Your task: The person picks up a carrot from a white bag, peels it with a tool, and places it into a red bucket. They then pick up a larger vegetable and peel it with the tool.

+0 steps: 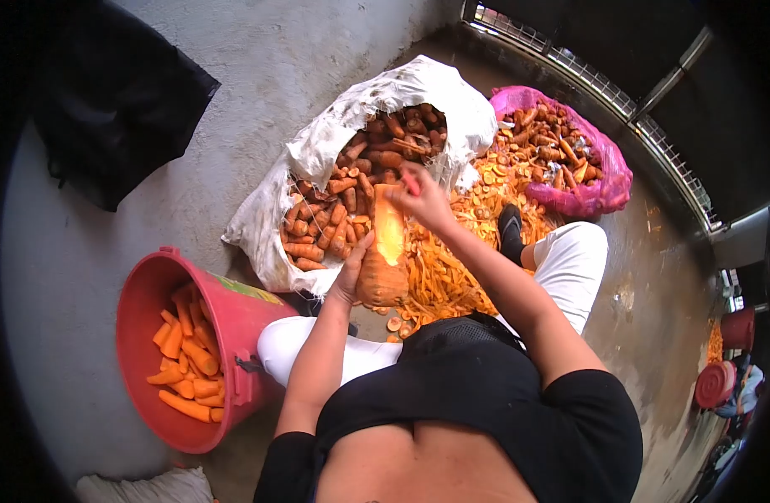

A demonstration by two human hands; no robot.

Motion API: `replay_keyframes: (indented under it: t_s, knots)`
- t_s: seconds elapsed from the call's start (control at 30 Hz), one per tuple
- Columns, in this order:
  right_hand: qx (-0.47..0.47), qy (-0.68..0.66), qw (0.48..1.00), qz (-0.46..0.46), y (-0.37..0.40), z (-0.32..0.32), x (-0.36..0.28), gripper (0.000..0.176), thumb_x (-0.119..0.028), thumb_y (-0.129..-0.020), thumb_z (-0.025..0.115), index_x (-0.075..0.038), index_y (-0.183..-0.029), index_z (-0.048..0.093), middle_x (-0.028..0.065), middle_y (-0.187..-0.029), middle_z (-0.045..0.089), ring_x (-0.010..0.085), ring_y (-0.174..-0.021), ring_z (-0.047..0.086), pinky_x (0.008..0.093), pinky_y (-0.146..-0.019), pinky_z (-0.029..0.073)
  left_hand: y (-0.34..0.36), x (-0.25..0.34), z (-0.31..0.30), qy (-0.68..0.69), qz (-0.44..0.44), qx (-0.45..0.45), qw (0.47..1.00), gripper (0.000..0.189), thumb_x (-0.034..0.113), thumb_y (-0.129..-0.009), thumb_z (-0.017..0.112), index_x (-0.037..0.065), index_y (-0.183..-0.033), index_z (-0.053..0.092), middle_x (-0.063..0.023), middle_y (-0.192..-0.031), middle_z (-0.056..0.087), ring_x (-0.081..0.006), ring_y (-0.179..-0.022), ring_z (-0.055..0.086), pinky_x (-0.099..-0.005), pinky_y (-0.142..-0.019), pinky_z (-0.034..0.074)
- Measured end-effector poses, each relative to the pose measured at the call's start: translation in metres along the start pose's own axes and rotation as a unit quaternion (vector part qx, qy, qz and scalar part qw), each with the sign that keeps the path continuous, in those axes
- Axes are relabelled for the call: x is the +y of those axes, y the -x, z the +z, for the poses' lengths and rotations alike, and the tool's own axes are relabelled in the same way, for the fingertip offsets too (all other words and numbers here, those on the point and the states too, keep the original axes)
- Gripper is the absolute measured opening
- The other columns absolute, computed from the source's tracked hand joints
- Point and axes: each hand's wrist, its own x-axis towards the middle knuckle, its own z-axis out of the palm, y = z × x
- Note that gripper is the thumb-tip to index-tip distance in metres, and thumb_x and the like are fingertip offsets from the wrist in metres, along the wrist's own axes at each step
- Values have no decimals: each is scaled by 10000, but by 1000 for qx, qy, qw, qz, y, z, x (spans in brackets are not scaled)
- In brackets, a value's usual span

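My left hand (350, 270) is wrapped round the lower part of a big, thick carrot (383, 281). A bright, smooth peeled strip runs along the carrot's upper face, while its lower end still has rough skin. At the carrot's far end, my right hand (429, 201) is closed on a red-handled peeler (411, 182); its blade is hidden or too small to make out. Just beyond both hands lies an open white sack (305, 155) full of unpeeled carrots (330, 222). Orange peelings (444, 277) and cut carrot ends cover the floor beneath the right forearm.
On the left stands a red bucket (242, 323) holding peeled carrots (192, 356). A pink sack (607, 180) of carrot pieces is at the back right. Black cloth (121, 105) hangs on the wall. Another person (744, 394) is near a red tub (715, 385) at far right.
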Motion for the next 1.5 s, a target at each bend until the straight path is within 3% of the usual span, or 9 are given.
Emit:
replay_keyframes:
  t_s: [0.17, 0.27, 0.3, 0.4, 0.5, 0.63, 0.9, 1.2, 1.5]
  knots:
    - [207, -94, 959, 170, -75, -17, 62, 284, -301, -885, 684, -32, -932, 608, 14, -688, 552, 107, -557, 490, 298, -499, 407, 1, -3, 3, -108, 44, -12, 993, 629, 512, -967, 442, -5, -1325, 436, -204, -1041, 628, -270, -913, 661, -400, -788, 582]
    - [92, 57, 968, 227, -59, -34, 88, 370, -317, -858, 673, -9, -1044, 585, 118, -842, 652, 164, -670, 602, 351, -609, 479, 3, -2, 14, -70, 43, -9, 997, 642, 532, -964, 430, 1, -1324, 437, -216, -994, 629, -277, -862, 664, -398, -758, 580]
    - [13, -11, 968, 249, -46, -43, 92, 403, -295, -837, 685, 1, -1086, 572, 117, -872, 658, 154, -654, 593, 336, -586, 469, 2, -1, 15, -56, 45, -24, 997, 644, 543, -964, 422, 8, -1321, 440, -219, -984, 628, -281, -846, 664, -398, -746, 578]
    - [-17, -66, 961, 268, -19, -58, 126, 434, -289, -828, 693, 4, -1125, 573, 107, -869, 662, 152, -631, 576, 313, -565, 456, -3, 5, 17, -6, 45, -54, 997, 649, 572, -962, 404, 19, -1298, 459, -224, -964, 629, -292, -826, 668, -398, -734, 575]
    - [14, 87, 979, 184, 1, -65, 152, 416, -301, -851, 678, 1, -1126, 604, 83, -832, 665, 135, -597, 550, 292, -539, 435, -10, 7, 18, 57, 48, -47, 996, 668, 617, -944, 415, 24, -1241, 497, -208, -962, 632, -310, -836, 680, -417, -746, 578]
    - [-110, 51, 965, 231, 11, -80, 115, 417, -428, -931, 613, -26, -1039, 633, 34, -743, 635, 62, -514, 473, 247, -460, 380, -20, 7, 23, 52, 93, 7, 994, 657, 626, -931, 449, 31, -1201, 519, -161, -977, 636, -296, -839, 683, -422, -749, 583]
    - [-143, -33, 976, 160, 21, -73, 93, 512, -470, -984, 516, -2, -1169, 611, 51, -868, 639, 104, -735, 611, 273, -677, 467, -42, 0, 10, 67, 79, 90, 991, 625, 588, -938, 470, 31, -1219, 507, -172, -1023, 644, -294, -875, 684, -424, -777, 581]
    - [-152, -48, 974, 159, 21, -70, 91, 501, -425, -1020, 467, -19, -1299, 558, 59, -984, 632, 91, -715, 541, 258, -694, 468, -48, -2, 11, 160, 28, 16, 987, 658, 601, -961, 371, 28, -1269, 473, -222, -1048, 624, -359, -896, 669, -457, -806, 571]
    - [-93, -70, 981, 155, 24, -65, 99, 461, -419, -1017, 469, -5, -1186, 583, 58, -852, 617, 88, -698, 539, 266, -651, 471, -52, 2, 15, 130, 53, 54, 989, 658, 609, -940, 432, 37, -1259, 487, -175, -1049, 626, -320, -942, 654, -460, -871, 544]
